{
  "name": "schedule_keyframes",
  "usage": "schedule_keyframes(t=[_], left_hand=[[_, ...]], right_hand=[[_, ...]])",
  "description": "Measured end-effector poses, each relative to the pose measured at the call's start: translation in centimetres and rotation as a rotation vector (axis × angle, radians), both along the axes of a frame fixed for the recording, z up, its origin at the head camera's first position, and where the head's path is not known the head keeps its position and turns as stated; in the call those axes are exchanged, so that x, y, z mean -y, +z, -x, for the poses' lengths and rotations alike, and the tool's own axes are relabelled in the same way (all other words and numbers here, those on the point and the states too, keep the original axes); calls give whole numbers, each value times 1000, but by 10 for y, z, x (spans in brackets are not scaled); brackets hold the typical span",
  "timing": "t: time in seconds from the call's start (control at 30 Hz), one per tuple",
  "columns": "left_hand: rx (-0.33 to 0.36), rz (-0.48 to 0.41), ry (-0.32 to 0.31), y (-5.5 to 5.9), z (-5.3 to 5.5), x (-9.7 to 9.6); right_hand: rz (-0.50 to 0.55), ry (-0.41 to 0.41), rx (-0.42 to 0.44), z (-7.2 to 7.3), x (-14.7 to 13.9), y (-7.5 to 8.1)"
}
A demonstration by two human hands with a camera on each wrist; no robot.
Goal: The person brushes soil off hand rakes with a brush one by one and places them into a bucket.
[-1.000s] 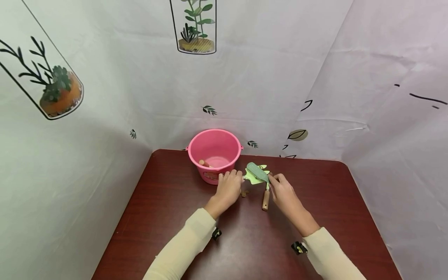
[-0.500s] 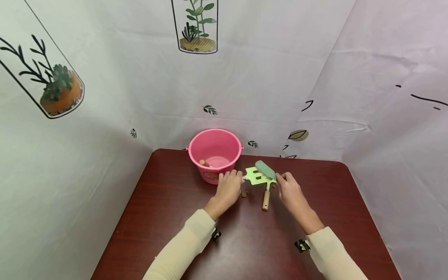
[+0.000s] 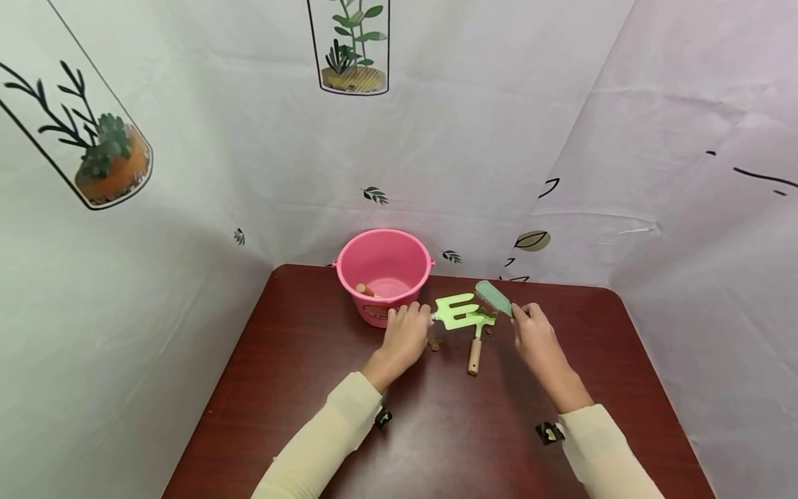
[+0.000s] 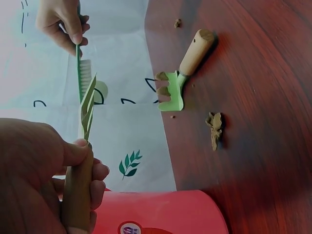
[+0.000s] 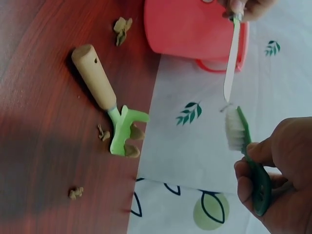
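- Hands (image 3: 408, 336): two
- Green garden fork (image 3: 449, 313): one
- Green brush (image 3: 494, 298): one
- Small rake (image 5: 100, 85): one
- Pink bucket (image 3: 388, 253): one
- Wooden handle end (image 3: 365, 290) in bucket: one
- Loose brown clumps (image 5: 123, 31), right wrist view: three

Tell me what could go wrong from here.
Brushing might add to the brown bits on the table: the brush in the right hand is close to the fork. The left hand, gripping that fork beside the pink bucket, could knock the bucket. The small rake has brown clumps on its tines, which may drop off if bumped.
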State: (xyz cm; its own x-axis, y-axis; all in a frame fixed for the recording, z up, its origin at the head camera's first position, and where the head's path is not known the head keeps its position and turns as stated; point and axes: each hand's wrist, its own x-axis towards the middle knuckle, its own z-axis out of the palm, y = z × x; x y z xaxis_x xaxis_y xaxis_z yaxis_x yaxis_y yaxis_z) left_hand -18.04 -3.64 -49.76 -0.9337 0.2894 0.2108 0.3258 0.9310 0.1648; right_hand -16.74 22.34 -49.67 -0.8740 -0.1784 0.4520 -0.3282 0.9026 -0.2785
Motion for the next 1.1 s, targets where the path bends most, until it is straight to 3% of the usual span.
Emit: schedule_keyframes(t=[0.43,0.63,1.1], left_hand=[[39,-24,-3,0,2,0],[41,-21,1,-1,3,-4],[-20,23,1,-4,0,-5]], right_hand=[[42,106,-43,-6,9,6],[24,153,0,-9,23,5],[-50,77,103,-7,21,6]])
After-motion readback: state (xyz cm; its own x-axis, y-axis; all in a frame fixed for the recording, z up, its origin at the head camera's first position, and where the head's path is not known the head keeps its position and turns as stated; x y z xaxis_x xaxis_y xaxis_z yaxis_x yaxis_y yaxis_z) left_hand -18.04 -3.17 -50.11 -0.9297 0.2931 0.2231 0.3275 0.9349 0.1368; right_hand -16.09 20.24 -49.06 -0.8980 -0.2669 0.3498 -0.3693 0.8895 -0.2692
